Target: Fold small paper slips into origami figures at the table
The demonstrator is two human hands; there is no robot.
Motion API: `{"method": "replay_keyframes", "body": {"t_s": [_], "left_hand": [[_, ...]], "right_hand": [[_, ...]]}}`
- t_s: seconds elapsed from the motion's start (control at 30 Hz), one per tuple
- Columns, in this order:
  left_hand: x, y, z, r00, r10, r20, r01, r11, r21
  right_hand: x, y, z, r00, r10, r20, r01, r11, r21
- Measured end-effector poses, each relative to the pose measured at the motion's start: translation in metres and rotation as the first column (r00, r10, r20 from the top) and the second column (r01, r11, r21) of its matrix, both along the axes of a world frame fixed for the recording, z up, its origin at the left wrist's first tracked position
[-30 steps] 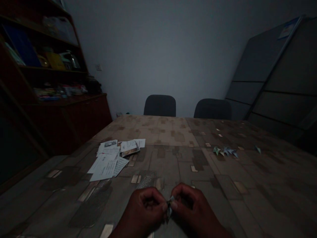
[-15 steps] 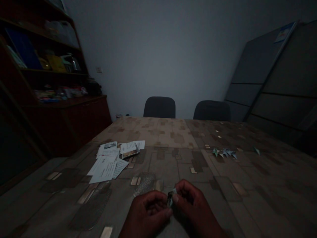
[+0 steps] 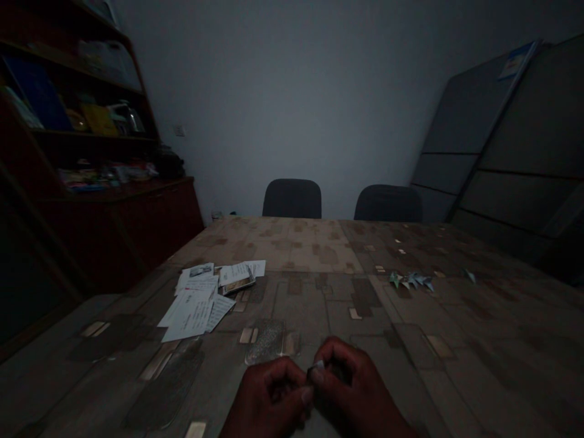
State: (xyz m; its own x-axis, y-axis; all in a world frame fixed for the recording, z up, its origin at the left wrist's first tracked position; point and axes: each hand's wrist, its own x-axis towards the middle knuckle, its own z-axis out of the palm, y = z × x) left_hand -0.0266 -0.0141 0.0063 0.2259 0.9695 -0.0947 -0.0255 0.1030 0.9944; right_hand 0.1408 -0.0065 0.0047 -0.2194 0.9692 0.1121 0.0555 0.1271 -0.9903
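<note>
In the dim room my left hand (image 3: 274,398) and my right hand (image 3: 353,392) meet at the near edge of the table (image 3: 319,243). Both pinch a small folded piece of paper (image 3: 316,367) between thumbs and fingertips; only its pale upper corner shows. A cluster of small folded paper pieces (image 3: 410,280) lies to the right on the table, with one more folded piece (image 3: 469,275) further right. A loose pile of white paper slips (image 3: 201,298) lies to the left.
Two dark chairs (image 3: 292,198) (image 3: 387,203) stand at the table's far side. A wooden shelf unit (image 3: 91,152) with assorted items fills the left wall. Grey panels (image 3: 502,134) lean against the right wall.
My hands closed together again around the folded paper, and it shows less than half a second ago. The view shifted slightly.
</note>
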Motion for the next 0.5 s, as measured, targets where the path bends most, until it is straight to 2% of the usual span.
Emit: {"method": "replay_keyframes", "body": {"t_s": [0.13,0.23,0.37,0.43,0.5], "left_hand": [[-0.0005,0.0014,-0.0045,0.998,-0.009,-0.059,0.015,0.994,0.106],[0.0021,0.0036,-0.0069,1.0,-0.009,0.001,0.009,0.999,0.05],[0.0055,0.0076,-0.0079,0.997,0.022,0.078,-0.016,0.997,-0.077],[0.0049,0.0086,-0.0064,0.998,0.043,0.046,-0.039,0.997,-0.073],[0.0029,0.0079,-0.0035,0.997,0.068,-0.047,-0.068,0.998,0.0]], "right_hand": [[-0.0027,-0.0013,0.0006,0.972,0.035,-0.234,-0.074,0.984,-0.162],[-0.0041,0.0002,-0.0005,0.955,0.029,-0.296,-0.095,0.972,-0.213],[-0.0035,0.0054,-0.002,0.973,-0.041,-0.225,-0.001,0.984,-0.18],[-0.002,0.0073,-0.0001,0.989,-0.054,-0.136,0.039,0.993,-0.116],[-0.0002,0.0077,0.0036,0.998,-0.054,-0.015,0.054,0.998,-0.025]]}}
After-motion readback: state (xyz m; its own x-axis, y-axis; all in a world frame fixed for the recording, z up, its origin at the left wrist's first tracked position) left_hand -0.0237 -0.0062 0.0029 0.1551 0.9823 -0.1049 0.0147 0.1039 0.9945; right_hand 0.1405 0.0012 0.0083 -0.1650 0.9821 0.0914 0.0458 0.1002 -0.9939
